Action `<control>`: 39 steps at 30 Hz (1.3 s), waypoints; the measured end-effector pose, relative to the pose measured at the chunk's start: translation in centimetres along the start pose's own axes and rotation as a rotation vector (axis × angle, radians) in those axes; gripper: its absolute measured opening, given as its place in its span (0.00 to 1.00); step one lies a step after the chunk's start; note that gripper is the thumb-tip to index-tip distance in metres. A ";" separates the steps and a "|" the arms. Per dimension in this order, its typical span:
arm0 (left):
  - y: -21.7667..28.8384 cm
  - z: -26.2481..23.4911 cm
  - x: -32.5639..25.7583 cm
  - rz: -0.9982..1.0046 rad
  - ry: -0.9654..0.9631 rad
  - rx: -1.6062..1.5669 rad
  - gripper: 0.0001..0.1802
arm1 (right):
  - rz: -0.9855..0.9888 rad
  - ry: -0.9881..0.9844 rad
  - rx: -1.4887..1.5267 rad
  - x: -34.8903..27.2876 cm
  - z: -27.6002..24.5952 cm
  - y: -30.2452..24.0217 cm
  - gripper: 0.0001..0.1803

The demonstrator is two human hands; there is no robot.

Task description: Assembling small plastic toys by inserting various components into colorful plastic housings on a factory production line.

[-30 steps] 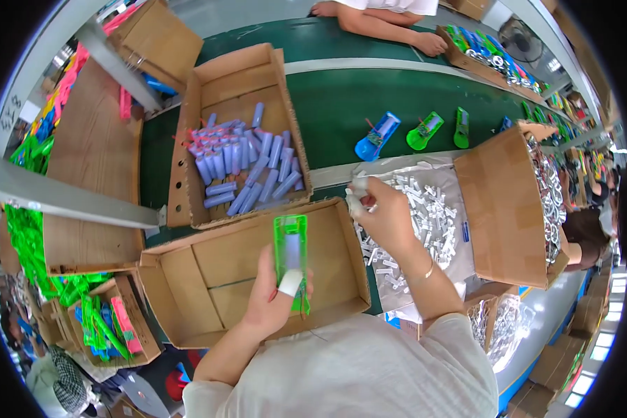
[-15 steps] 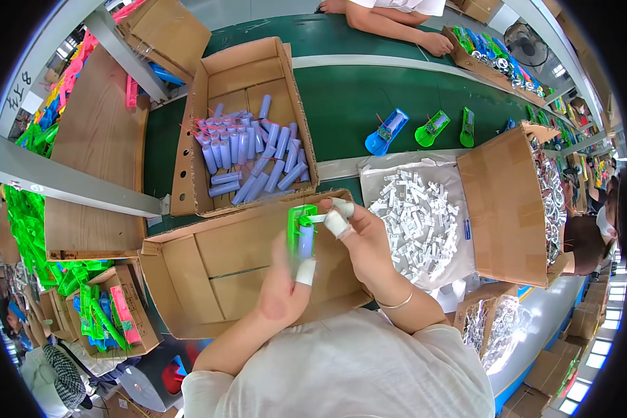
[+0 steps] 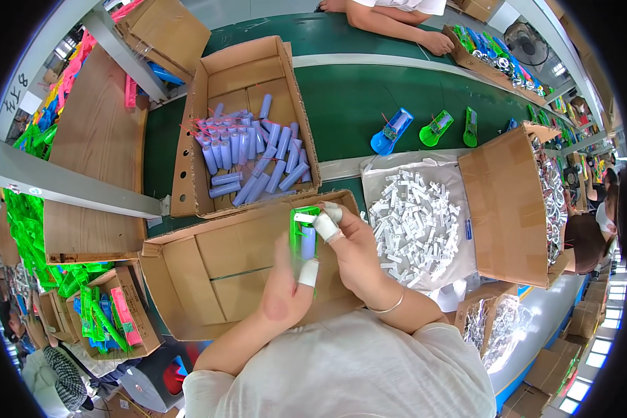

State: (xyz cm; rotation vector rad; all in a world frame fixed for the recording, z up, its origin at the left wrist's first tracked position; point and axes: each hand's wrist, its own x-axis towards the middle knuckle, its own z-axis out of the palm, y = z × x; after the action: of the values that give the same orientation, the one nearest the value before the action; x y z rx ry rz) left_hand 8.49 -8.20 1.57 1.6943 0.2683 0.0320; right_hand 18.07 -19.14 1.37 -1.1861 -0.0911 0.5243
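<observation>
The lower part of the green holder [image 3: 304, 233] is hidden behind the left hand [image 3: 289, 292] and the right hand [image 3: 355, 254], and the small white piece [image 3: 304, 217] pressed against it is too small to make out. The white parts [image 3: 414, 223] heaped in the open box blur into one mass. A co-worker's forearm [image 3: 390, 24] is cut off by the upper edge.
</observation>
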 end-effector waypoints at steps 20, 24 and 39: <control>0.2 -2.2 1.1 -0.186 -0.081 -0.220 0.29 | -0.064 -0.156 -0.438 4.2 -1.8 1.0 0.06; 0.9 -3.1 0.9 -0.205 -0.180 -0.228 0.29 | 0.024 -0.262 -0.688 5.1 -2.0 -2.0 0.11; 0.4 -10.8 -5.6 0.115 0.523 0.241 0.35 | -0.070 0.119 -0.642 21.5 -12.0 -9.9 0.13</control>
State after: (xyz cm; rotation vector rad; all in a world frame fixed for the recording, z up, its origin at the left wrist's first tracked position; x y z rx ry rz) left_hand 1.16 1.19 4.26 1.9190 0.5823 0.5526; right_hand 44.31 -22.76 1.29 -1.8302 -0.2080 0.3677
